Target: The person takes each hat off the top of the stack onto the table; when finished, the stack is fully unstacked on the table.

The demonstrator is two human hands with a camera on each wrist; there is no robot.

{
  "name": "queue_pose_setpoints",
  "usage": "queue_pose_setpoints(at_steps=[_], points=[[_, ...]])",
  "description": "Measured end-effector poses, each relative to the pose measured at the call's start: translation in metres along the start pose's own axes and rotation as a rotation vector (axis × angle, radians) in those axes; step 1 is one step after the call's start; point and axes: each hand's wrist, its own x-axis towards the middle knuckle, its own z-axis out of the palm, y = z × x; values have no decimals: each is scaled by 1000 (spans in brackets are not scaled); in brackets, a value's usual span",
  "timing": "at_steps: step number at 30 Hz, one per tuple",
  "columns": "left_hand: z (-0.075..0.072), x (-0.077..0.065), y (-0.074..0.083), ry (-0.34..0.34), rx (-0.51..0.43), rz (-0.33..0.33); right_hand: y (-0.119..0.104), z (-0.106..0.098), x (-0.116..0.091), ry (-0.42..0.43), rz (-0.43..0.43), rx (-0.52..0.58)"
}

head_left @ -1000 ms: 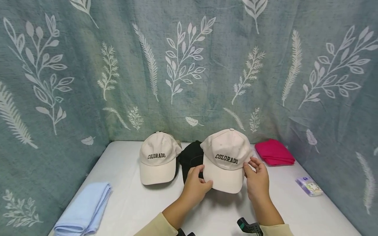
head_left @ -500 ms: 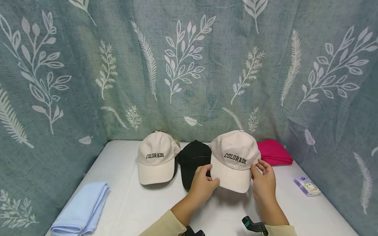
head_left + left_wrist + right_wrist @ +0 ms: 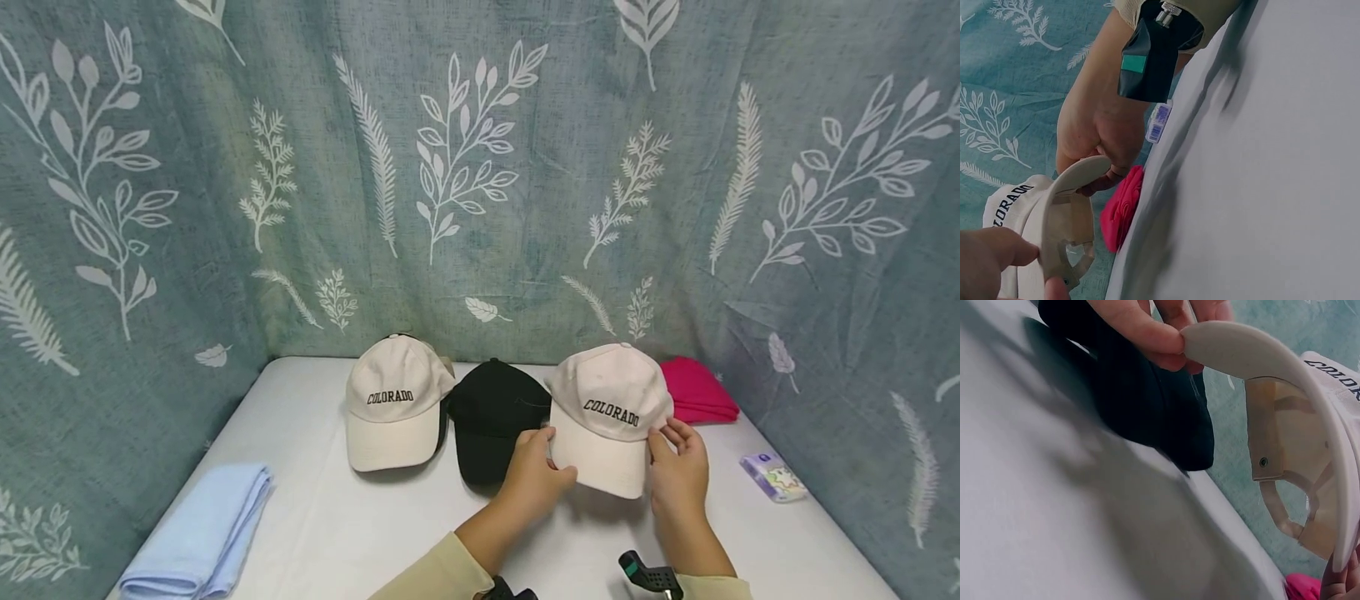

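Observation:
Both hands hold a cream baseball cap (image 3: 611, 392) with COLORADO lettering, its brim toward me. My left hand (image 3: 534, 479) pinches the brim's left edge; my right hand (image 3: 681, 467) grips the opposite side where brim meets crown. Seen from below in the right wrist view, the brim (image 3: 1241, 353) and the hollow crown with its back strap (image 3: 1279, 506) hang above the sheet. Just left of it a black cap (image 3: 495, 404) lies on the white surface. Further left sits another cream COLORADO cap (image 3: 397, 400), with a dark cap edge showing behind it.
A folded pink cloth (image 3: 697, 392) lies at the back right, partly behind the held cap. A small purple-and-white packet (image 3: 775, 477) is near the right edge. A folded light blue cloth (image 3: 198, 529) lies front left. A leaf-patterned curtain (image 3: 480, 167) encloses the white surface (image 3: 322, 508).
Both hands have carried the cream cap to the right and slightly down. More of the black cap now shows, and more of the pink cloth is covered.

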Motion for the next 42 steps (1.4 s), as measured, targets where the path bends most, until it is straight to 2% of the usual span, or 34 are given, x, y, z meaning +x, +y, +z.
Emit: queue_pose_setpoints(at_steps=[6,19,26,31,42], points=[[14,1,-3,-5,53,10,7,-7,5,29,-13,-68],[23,-13,0,-131,38,-39,21,-11,10,48,1,-187],[28,-17,2,-160,17,-129,26,-12,12,3,-10,-278],[29,-21,1,-161,19,-141,29,-14,12,-27,-5,-341],[31,-23,2,-160,-13,-148,30,-12,11,-103,44,-367]])
